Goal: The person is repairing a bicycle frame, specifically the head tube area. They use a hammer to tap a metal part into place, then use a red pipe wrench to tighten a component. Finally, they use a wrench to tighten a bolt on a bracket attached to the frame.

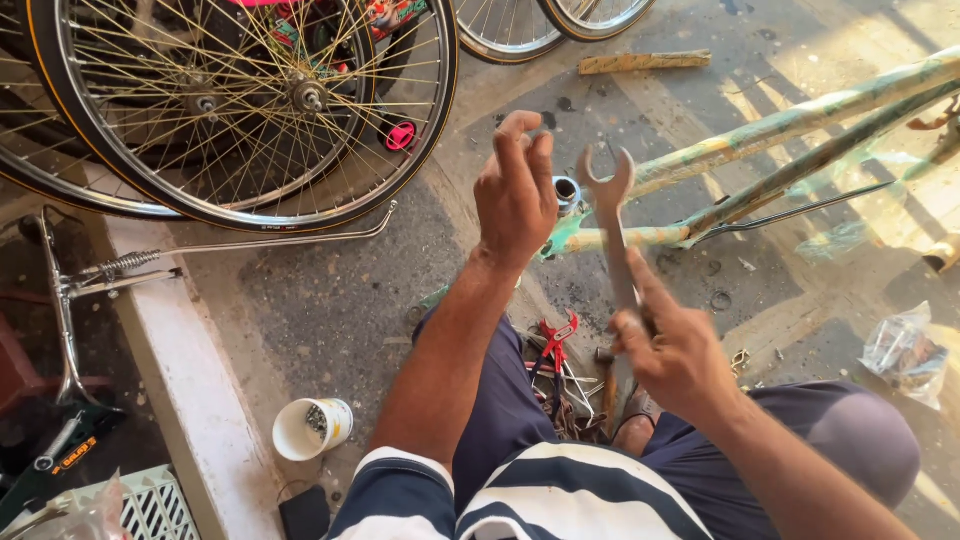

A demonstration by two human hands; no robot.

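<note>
My right hand (675, 350) clamped on open-ended spanner (610, 225), jaws at 12 o'clock. Left hand (515, 190) raised, fingers loosely apart, empty. Step: bringing spanner toward frame fitting (567, 192). Next needs aligning on nut.

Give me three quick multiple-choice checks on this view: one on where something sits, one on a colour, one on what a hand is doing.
1. Where does the white cup stand?
A. on the ground by the person's left side
B. on the bicycle frame
C. inside the wheel

2. What colour are the plier handles between the legs?
A. blue
B. red
C. yellow

3. What is the right hand doing?
A. resting flat on the knee
B. gripping an open-ended spanner upright
C. holding the cup

Answers: 1 A, the cup sits on concrete near the kerb; 2 B, the handles show red; 3 B, the fingers wrap the spanner's shaft, its open end up.
</note>
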